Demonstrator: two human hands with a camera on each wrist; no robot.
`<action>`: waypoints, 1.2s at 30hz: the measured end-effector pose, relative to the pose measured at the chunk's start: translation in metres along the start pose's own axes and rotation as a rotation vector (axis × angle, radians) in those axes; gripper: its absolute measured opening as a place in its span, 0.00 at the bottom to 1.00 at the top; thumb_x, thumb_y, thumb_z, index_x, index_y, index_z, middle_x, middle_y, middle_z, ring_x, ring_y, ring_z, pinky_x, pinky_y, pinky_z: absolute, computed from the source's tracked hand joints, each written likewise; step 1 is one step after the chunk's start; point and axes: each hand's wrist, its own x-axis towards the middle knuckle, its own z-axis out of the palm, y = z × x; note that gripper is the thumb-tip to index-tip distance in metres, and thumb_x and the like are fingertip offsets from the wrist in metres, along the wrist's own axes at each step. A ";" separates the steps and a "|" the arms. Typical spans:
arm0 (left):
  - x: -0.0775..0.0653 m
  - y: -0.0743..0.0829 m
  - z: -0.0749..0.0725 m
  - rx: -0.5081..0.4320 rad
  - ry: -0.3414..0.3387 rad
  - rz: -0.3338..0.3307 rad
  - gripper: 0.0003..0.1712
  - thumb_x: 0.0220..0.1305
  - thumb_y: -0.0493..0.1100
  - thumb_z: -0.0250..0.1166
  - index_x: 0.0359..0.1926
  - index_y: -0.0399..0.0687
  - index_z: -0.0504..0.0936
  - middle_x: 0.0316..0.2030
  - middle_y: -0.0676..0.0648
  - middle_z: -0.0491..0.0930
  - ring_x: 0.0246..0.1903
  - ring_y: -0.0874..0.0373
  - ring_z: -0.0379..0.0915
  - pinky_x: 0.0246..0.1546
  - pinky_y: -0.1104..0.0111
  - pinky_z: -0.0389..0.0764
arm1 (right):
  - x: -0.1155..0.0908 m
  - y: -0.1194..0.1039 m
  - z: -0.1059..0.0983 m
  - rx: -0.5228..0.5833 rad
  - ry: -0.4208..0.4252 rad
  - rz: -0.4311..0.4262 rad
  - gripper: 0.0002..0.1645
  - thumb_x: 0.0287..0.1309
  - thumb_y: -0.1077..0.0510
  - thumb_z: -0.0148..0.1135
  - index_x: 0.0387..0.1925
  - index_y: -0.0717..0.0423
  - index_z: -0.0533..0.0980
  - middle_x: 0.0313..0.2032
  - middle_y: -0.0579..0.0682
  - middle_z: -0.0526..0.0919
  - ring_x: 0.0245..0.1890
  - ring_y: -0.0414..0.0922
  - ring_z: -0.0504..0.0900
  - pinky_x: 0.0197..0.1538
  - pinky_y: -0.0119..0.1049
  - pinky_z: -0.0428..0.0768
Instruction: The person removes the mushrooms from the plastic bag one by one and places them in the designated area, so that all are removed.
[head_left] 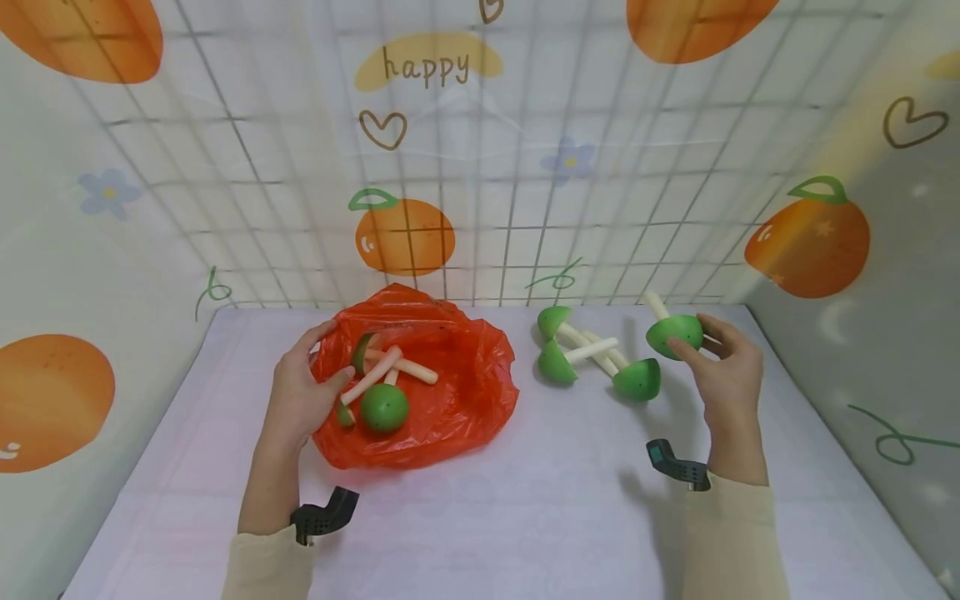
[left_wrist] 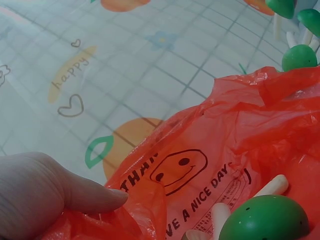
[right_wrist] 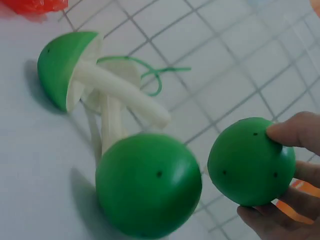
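With thumb and fingers about the cap, my right hand (head_left: pixel 726 367) holds a green toy mushroom (head_left: pixel 673 335) above the table, its white stem pointing up and away. The dotted cap (right_wrist: pixel 251 161) faces the right wrist camera. My left hand (head_left: pixel 306 387) grips the left rim of a red plastic bag (head_left: pixel 465 417), thumb (left_wrist: pixel 95 192) on the inner side. The bag's mouth is spread wide. Inside lie a few green mushrooms (head_left: pixel 385 408) with pale stems, partly overlapping. Three more mushrooms (head_left: pixel 637 380) lie crossed on the table, between the bag and my right hand.
A white cloth covers the table (head_left: pixel 480 533). Behind it stands a wire grid (head_left: pixel 510 242) covered by a translucent sheet printed with oranges, hearts and flowers. Similar printed sheets (head_left: pixel 892 358) hang along both sides. A small dark device sits on each wrist.
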 end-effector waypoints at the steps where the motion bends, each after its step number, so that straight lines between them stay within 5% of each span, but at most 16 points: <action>1: 0.000 0.000 0.000 0.000 0.000 0.001 0.45 0.70 0.32 0.67 0.82 0.55 0.61 0.72 0.40 0.69 0.68 0.40 0.70 0.62 0.46 0.79 | 0.001 0.003 -0.001 -0.010 0.006 0.006 0.36 0.67 0.54 0.71 0.74 0.43 0.73 0.69 0.48 0.74 0.68 0.44 0.71 0.69 0.40 0.75; 12: -0.001 -0.001 0.000 -0.004 0.004 -0.007 0.45 0.70 0.32 0.68 0.82 0.56 0.60 0.73 0.41 0.69 0.69 0.40 0.69 0.61 0.46 0.79 | 0.014 0.033 -0.010 -0.022 0.022 0.075 0.37 0.64 0.57 0.74 0.74 0.48 0.74 0.67 0.48 0.76 0.63 0.43 0.74 0.52 0.22 0.76; 23: 0.000 -0.001 0.001 0.001 0.001 0.016 0.45 0.70 0.32 0.68 0.82 0.55 0.61 0.72 0.40 0.70 0.68 0.40 0.70 0.61 0.46 0.80 | 0.019 0.048 -0.015 -0.117 -0.040 0.155 0.41 0.66 0.52 0.72 0.77 0.49 0.69 0.75 0.53 0.70 0.70 0.49 0.71 0.68 0.36 0.75; 31: 0.000 -0.001 0.001 -0.012 -0.008 0.011 0.44 0.70 0.32 0.68 0.82 0.54 0.61 0.71 0.39 0.71 0.67 0.40 0.71 0.61 0.46 0.80 | 0.021 0.060 -0.019 -0.179 -0.092 0.089 0.41 0.65 0.57 0.73 0.77 0.55 0.69 0.74 0.59 0.70 0.67 0.52 0.73 0.54 0.27 0.76; 36: 0.000 -0.001 -0.001 -0.004 -0.005 0.019 0.44 0.70 0.32 0.68 0.82 0.54 0.61 0.70 0.39 0.71 0.66 0.40 0.72 0.61 0.46 0.80 | 0.023 0.064 -0.018 -0.161 -0.106 0.086 0.42 0.64 0.57 0.74 0.77 0.55 0.69 0.73 0.59 0.70 0.69 0.53 0.71 0.60 0.31 0.77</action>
